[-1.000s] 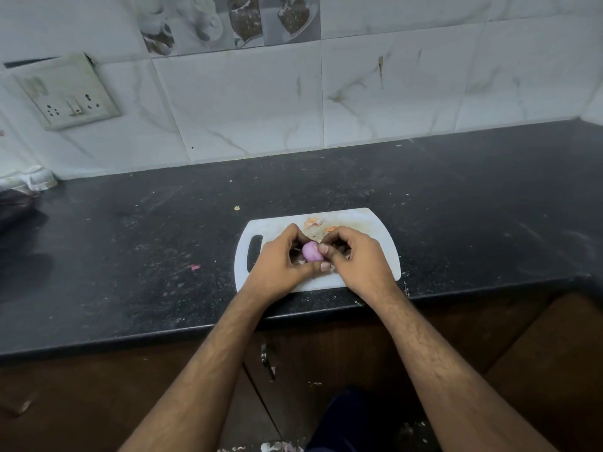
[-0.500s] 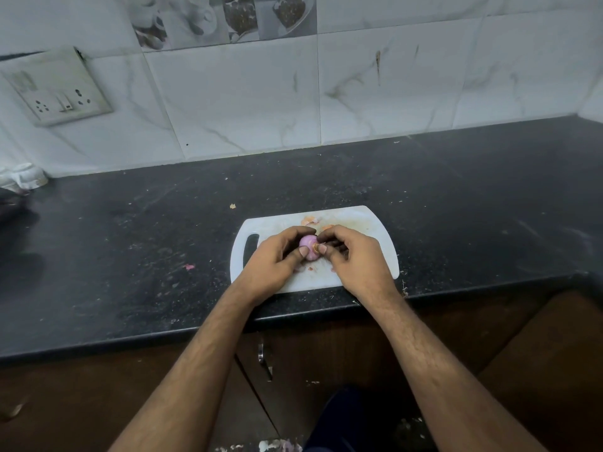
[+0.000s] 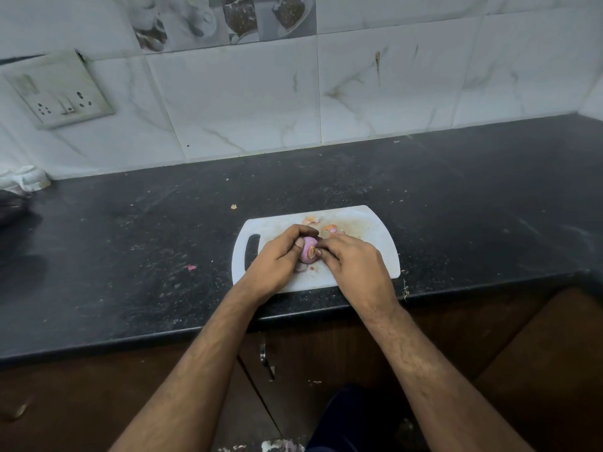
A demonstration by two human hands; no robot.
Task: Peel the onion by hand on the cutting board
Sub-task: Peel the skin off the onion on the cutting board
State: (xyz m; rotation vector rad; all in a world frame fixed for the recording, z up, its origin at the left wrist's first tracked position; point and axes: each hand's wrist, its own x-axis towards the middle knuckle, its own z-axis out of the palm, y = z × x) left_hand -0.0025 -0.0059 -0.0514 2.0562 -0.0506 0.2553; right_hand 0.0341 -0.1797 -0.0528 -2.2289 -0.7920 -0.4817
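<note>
You've got one view only: wide-angle head cam, looking fwd and down from above the black stone countertop (image 3: 130,256). White plastic cutting board (image 3: 375,252) sits near frame centre, close below you; both forearms run in from the bottom edge. White marble-look tiled wall (image 3: 244,102) fills the top, bowed by the lens. No 2nd view, so no overlap.

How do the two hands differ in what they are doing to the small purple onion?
The left hand wraps its fingers round the small purple onion, cupping it from the left; the right hand only pinches at the brownish end with its fingertips. Both hands touch the onion just above the white plastic cutting board.
</note>
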